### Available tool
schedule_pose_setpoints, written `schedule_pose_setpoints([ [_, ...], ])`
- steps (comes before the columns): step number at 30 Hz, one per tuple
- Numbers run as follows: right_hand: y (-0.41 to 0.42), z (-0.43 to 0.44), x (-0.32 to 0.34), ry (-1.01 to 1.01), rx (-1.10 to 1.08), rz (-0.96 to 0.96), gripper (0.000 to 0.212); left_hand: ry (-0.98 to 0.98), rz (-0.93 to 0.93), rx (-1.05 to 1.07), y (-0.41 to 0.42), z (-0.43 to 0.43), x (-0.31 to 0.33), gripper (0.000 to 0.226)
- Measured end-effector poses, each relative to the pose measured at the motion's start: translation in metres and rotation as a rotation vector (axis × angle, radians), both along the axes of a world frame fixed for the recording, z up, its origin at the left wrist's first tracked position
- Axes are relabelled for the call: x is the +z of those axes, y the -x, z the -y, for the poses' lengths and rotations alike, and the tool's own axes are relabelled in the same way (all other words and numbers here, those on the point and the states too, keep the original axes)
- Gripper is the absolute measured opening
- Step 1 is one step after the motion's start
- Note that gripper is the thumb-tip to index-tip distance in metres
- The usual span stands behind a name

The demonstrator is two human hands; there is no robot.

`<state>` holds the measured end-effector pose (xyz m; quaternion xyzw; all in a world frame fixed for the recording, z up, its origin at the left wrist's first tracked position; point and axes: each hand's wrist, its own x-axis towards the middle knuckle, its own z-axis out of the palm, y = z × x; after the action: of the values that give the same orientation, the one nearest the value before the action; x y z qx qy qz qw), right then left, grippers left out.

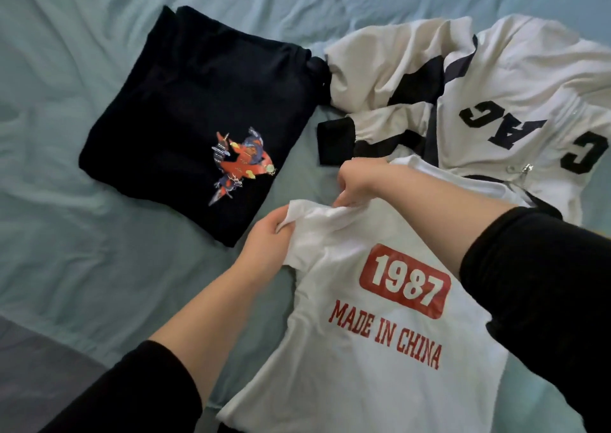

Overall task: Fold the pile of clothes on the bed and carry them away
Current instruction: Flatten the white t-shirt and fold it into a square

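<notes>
Curled hands (left (264, 244), right (358, 181)) on white T-shirt (380, 389)

Forearms stretched forward, our left grip (264, 242) and right grip (357, 178), close together, each pinch the white T-shirt (330, 383).

So on the bed sheet (66, 68) you've got the 1987 T-shirt (380, 350) closest to you, a bit right of centre. Your left hand (264, 244) and right hand (357, 181) both pinch its far edge, the left one nearer you. The folded garment with the graphic print (198, 101) lies flat behind it and off to the left. The zip jacket (496, 85) is spread behind the T-shirt on the right, one sleeve right up against the folded garment.
</notes>
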<state>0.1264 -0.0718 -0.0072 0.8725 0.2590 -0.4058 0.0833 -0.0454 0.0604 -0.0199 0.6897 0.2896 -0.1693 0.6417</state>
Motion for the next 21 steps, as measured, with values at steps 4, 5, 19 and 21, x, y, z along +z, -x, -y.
schedule_pose_setpoints([
  [4,-0.017,0.006,0.023,-0.532,-0.397,-0.073,0.013,0.100,0.082,0.161,0.002,-0.020,0.017,0.043],
  [5,-0.021,0.004,0.028,-0.654,-0.477,-0.057,0.011,0.098,0.114,0.187,0.000,-0.025,0.021,0.047],
  [19,-0.006,-0.033,-0.004,-0.609,-0.488,-0.198,0.012,0.037,0.009,0.090,-0.015,-0.042,0.017,0.068],
  [21,-0.004,-0.033,0.010,-0.715,-0.502,-0.219,0.005,0.064,-0.005,0.059,-0.019,-0.040,0.019,0.061],
])
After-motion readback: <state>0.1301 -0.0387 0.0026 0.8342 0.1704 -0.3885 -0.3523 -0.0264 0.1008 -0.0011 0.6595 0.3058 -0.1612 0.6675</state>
